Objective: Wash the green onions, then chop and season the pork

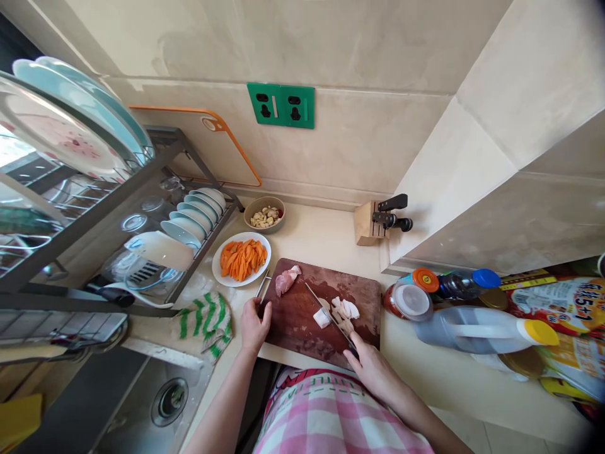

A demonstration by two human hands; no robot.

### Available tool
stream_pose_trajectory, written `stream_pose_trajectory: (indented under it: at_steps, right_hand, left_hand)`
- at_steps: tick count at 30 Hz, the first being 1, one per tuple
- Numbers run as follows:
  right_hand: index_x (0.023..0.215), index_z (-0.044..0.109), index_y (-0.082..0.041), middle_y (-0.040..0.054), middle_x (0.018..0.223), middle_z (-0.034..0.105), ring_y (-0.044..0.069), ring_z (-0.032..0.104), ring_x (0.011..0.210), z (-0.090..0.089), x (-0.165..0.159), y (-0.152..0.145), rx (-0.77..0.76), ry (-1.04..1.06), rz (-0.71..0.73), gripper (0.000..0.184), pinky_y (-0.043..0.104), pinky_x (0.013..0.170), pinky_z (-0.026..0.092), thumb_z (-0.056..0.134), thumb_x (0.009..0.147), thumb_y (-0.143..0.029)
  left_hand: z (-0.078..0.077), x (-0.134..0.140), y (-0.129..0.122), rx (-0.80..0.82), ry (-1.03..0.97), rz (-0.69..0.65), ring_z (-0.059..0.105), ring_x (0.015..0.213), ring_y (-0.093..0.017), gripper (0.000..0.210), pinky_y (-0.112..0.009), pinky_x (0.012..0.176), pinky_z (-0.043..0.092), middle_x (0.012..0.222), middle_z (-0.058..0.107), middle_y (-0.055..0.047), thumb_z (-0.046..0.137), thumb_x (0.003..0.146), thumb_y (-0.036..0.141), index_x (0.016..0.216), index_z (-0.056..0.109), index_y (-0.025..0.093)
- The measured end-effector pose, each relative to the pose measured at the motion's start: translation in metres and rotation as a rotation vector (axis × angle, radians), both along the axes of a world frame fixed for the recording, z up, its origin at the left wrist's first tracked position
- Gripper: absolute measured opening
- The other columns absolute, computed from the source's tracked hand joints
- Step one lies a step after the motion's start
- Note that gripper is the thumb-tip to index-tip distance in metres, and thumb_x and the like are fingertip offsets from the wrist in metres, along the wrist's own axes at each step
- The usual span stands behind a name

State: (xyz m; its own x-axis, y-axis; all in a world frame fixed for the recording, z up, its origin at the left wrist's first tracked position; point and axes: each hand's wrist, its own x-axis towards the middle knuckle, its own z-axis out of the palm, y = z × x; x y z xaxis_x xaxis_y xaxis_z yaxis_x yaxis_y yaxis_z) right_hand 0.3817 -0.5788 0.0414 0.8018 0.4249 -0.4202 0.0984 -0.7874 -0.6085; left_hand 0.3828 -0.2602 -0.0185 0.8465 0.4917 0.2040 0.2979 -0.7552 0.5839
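My right hand [373, 366] is wrapped round the dark handle of a kitchen knife [331, 318], whose blade points away and left over the brown cutting board [302, 315]. Pale slices of meat [347, 309] lie right of the blade, and a whitish chunk [322, 317] lies against its left side. A pink piece of raw meat [287, 280] rests at the board's far left. My left hand [255, 325] is closed at the board's left edge on a slim metal tool, apparently a peeler [263, 284], with a crosswise end pointing away from me.
Behind the board's left side stand a plate of sliced carrots [243, 258] and a bowl of garlic cloves [265, 215]. A knife block [371, 224] is at the back. Bottles and jars, including a large jug [467, 331], crowd the right. A striped cloth [208, 321], dish rack [155, 164] and sink [142, 403] are left.
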Motion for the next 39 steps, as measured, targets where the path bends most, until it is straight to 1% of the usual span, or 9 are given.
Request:
stream_pose_trajectory:
  at_steps: [4,7,10,12,19,23,29,34,39]
  right_hand:
    - [0.111,0.05,-0.018,0.0114,0.104,0.064,0.022,0.061,0.095,-0.006,-0.009,-0.015,0.013,0.032,-0.046,0.032,0.03,0.078,0.045,0.037,0.085,-0.032]
    - [0.112,0.048,-0.019,0.0106,0.103,0.065,0.021,0.061,0.094,-0.005,-0.011,-0.019,-0.008,0.063,-0.054,0.032,0.029,0.077,0.045,0.037,0.085,-0.033]
    - [0.111,0.048,-0.018,0.0113,0.099,0.066,0.021,0.063,0.091,-0.001,-0.01,-0.013,-0.058,0.051,-0.033,0.031,0.028,0.074,0.045,0.036,0.086,-0.03]
    - [0.109,0.049,-0.017,0.0119,0.095,0.066,0.022,0.063,0.089,-0.002,-0.01,-0.008,-0.093,0.025,-0.015,0.03,0.028,0.072,0.044,0.035,0.086,-0.029]
    - [0.109,0.047,-0.019,0.0103,0.096,0.066,0.022,0.063,0.089,-0.007,-0.022,-0.03,-0.098,0.063,-0.053,0.032,0.027,0.069,0.044,0.031,0.087,-0.036]
    - [0.105,0.045,-0.022,0.0069,0.088,0.067,0.022,0.064,0.084,0.007,-0.029,-0.043,-0.111,0.073,-0.027,0.029,0.027,0.067,0.043,0.027,0.088,-0.037]
    - [0.096,0.045,-0.025,0.0035,0.085,0.066,0.021,0.064,0.081,0.026,-0.033,-0.041,-0.086,0.094,0.005,0.022,0.025,0.065,0.042,0.03,0.087,-0.038]
    - [0.099,0.046,-0.024,0.0061,0.087,0.067,0.022,0.064,0.082,0.034,-0.038,-0.052,-0.148,0.146,0.021,0.024,0.026,0.065,0.042,0.03,0.087,-0.037]
    - [0.101,0.048,-0.022,0.0071,0.085,0.068,0.021,0.065,0.078,0.031,-0.026,-0.028,-0.231,0.146,0.045,0.023,0.025,0.062,0.041,0.032,0.088,-0.031]
  left_hand:
    - [0.01,-0.014,-0.034,0.122,-0.061,-0.104,0.056,0.088,-0.024,0.023,-0.041,0.081,0.046,0.09,0.057,-0.009,0.05,0.081,0.036,0.093,0.051,0.016]
    - [0.023,-0.014,-0.077,0.201,-0.069,-0.369,0.052,0.103,-0.024,0.02,-0.046,0.095,0.037,0.104,0.058,-0.009,0.051,0.083,0.03,0.099,0.055,0.02]
    - [0.027,-0.008,-0.112,0.223,-0.021,-0.66,0.053,0.102,-0.022,0.023,-0.04,0.089,0.043,0.107,0.06,-0.007,0.049,0.086,0.029,0.106,0.056,0.021]
    - [0.024,-0.005,-0.122,0.254,0.0,-0.73,0.054,0.099,-0.022,0.023,-0.038,0.084,0.046,0.104,0.061,-0.008,0.047,0.087,0.028,0.107,0.057,0.02]
    - [0.014,-0.008,-0.124,0.28,0.013,-0.725,0.055,0.098,-0.023,0.027,-0.04,0.084,0.048,0.103,0.059,-0.009,0.05,0.086,0.032,0.108,0.056,0.018]
    - [0.015,-0.005,-0.127,0.235,-0.005,-0.73,0.056,0.092,-0.02,0.021,-0.038,0.085,0.049,0.099,0.059,-0.008,0.045,0.088,0.028,0.101,0.058,0.019]
    - [0.017,-0.003,-0.127,0.154,-0.01,-0.702,0.056,0.092,-0.02,0.016,-0.037,0.084,0.05,0.097,0.06,-0.007,0.046,0.087,0.026,0.095,0.059,0.021]
    - [0.017,-0.002,-0.127,0.103,-0.036,-0.708,0.057,0.093,-0.02,0.017,-0.037,0.084,0.05,0.098,0.061,-0.007,0.047,0.087,0.025,0.096,0.06,0.02]
    - [0.013,-0.001,-0.127,0.056,-0.055,-0.697,0.057,0.094,-0.019,0.016,-0.035,0.085,0.05,0.099,0.061,-0.008,0.047,0.087,0.024,0.095,0.06,0.019]
